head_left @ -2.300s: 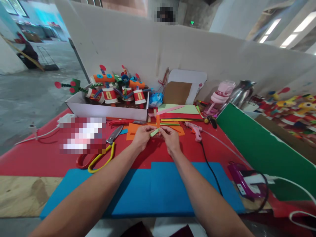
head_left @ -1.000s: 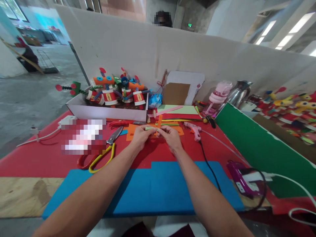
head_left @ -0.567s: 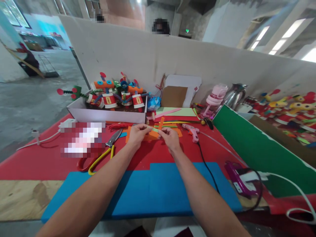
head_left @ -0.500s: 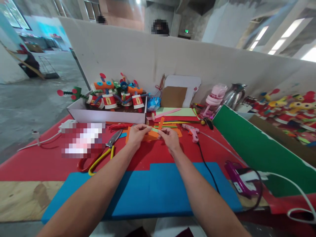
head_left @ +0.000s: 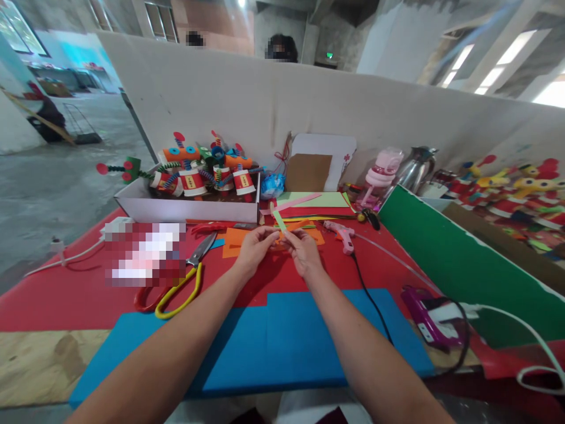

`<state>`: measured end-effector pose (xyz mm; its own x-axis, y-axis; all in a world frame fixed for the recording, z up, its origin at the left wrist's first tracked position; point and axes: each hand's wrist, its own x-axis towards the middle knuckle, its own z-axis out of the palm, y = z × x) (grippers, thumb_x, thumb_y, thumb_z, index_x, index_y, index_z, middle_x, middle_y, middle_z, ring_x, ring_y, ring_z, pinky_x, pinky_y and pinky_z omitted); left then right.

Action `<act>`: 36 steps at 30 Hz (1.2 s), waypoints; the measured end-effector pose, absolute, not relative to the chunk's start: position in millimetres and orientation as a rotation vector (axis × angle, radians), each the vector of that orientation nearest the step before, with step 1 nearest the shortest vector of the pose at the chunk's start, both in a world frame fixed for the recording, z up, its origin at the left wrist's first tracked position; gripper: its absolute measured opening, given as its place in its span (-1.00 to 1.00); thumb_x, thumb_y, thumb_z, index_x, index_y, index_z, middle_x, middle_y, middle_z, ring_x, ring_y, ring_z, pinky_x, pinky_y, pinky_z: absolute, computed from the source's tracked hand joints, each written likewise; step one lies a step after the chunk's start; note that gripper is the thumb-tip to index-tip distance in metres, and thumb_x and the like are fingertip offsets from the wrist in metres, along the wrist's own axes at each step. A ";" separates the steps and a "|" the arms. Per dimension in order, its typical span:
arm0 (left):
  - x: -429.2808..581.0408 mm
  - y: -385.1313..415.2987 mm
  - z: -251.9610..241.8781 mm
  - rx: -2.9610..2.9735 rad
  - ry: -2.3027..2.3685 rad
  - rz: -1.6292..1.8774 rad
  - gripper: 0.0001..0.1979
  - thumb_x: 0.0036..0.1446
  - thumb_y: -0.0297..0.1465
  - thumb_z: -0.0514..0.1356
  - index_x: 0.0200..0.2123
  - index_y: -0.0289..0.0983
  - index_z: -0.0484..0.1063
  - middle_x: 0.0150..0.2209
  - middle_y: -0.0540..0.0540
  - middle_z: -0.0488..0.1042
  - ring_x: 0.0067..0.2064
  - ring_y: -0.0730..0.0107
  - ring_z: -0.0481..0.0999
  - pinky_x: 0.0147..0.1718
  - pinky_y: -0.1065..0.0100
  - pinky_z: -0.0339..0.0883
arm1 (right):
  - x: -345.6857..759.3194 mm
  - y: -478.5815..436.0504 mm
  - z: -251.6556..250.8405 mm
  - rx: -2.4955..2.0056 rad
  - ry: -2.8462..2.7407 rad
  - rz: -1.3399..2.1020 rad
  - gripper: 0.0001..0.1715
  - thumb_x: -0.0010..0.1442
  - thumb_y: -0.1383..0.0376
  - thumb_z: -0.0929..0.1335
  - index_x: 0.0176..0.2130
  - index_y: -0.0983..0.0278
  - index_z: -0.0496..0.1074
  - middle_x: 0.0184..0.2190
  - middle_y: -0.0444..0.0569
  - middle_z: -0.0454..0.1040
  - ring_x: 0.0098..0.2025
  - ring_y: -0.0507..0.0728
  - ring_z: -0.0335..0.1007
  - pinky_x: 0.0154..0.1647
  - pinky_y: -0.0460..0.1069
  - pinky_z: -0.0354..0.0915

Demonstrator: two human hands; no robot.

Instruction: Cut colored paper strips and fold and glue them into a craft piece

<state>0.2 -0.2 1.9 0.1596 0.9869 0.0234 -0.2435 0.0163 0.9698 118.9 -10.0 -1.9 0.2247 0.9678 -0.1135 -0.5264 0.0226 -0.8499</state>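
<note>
My left hand [head_left: 257,247] and my right hand [head_left: 304,250] meet over the middle of the red tabletop, fingertips pinched close together. Between them are two crossed paper strips. The light green strip [head_left: 279,219] sticks up and to the left from my right fingertips. An orange strip [head_left: 279,237] spans the small gap to my left fingertips; where the two join is hidden by my fingers. Orange paper pieces [head_left: 232,241] lie on the table beneath and beside my hands. Scissors [head_left: 199,253] with red and yellow handles rest open left of my left hand.
A pink glue gun [head_left: 343,234] with a black cord lies at right. Behind stands a white box [head_left: 189,211] of paper-cup figures. A green-sided box [head_left: 441,265] and purple power strip [head_left: 428,321] are at right. Blue sheets [head_left: 304,335] cover the front edge.
The light green strip, earlier stretched between both hands, now points up and away. The orange strip, earlier upright, now lies between my fingertips. My hands have come closer together.
</note>
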 end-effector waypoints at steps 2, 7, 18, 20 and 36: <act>1.1 -0.7 0.7 1.104 0.883 1.188 -0.58 -0.28 -0.14 0.40 -0.39 -0.31 0.49 -0.50 -0.01 0.47 -0.49 0.50 0.38 -0.45 0.42 0.28 | 115.2 -11.4 -4.2 -0.953 -0.635 1.263 -0.64 -0.29 0.28 0.53 -0.53 0.25 0.30 -0.59 -0.23 0.47 -0.54 -0.01 0.41 -0.38 -0.07 0.41; -2.2 3.0 -2.2 1.086 0.887 1.220 -0.60 -0.27 -0.10 0.38 -0.50 -0.32 0.46 -0.55 -0.01 0.46 -0.50 0.49 0.38 -0.44 0.42 0.28 | 111.8 -14.3 -5.4 -0.951 -0.697 1.299 -0.66 -0.27 0.26 0.53 -0.53 0.27 0.33 -0.59 -0.23 0.46 -0.50 -0.01 0.43 -0.30 -0.06 0.40; -2.5 6.3 -4.4 1.034 0.910 1.256 -0.59 -0.36 -0.13 0.42 -0.53 -0.32 0.47 -0.59 0.01 0.44 -0.52 0.51 0.35 -0.48 0.43 0.23 | 113.2 -14.2 -4.6 -1.006 -0.804 1.225 -0.70 -0.22 0.23 0.51 -0.50 0.28 0.37 -0.59 -0.17 0.49 -0.51 0.00 0.42 -0.34 -0.06 0.40; -1.1 4.8 -3.2 0.995 0.893 1.237 -0.57 -0.41 -0.14 0.44 -0.51 -0.31 0.46 -0.56 0.00 0.47 -0.50 0.47 0.40 -0.45 0.42 0.26 | 110.2 -14.1 -5.9 -0.978 -0.783 1.199 -0.69 -0.23 0.21 0.51 -0.51 0.27 0.36 -0.59 -0.18 0.49 -0.52 0.01 0.42 -0.35 -0.05 0.40; -4.2 6.5 -0.3 0.974 0.838 1.191 -0.66 -0.40 -0.24 0.45 -0.57 -0.33 0.47 -0.62 0.03 0.39 -0.58 0.59 0.25 -0.55 0.46 0.14 | 123.3 -9.9 -6.2 -0.877 -0.620 1.438 -0.78 -0.21 0.36 0.49 -0.55 0.26 0.37 -0.60 -0.20 0.47 -0.54 -0.03 0.38 -0.37 -0.08 0.40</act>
<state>-4.2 6.5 -0.3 0.1845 0.9825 -0.0242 -0.3546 0.0895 0.9307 123.3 -9.9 -6.2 0.0696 0.9875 -0.1415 -0.5752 -0.0762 -0.8144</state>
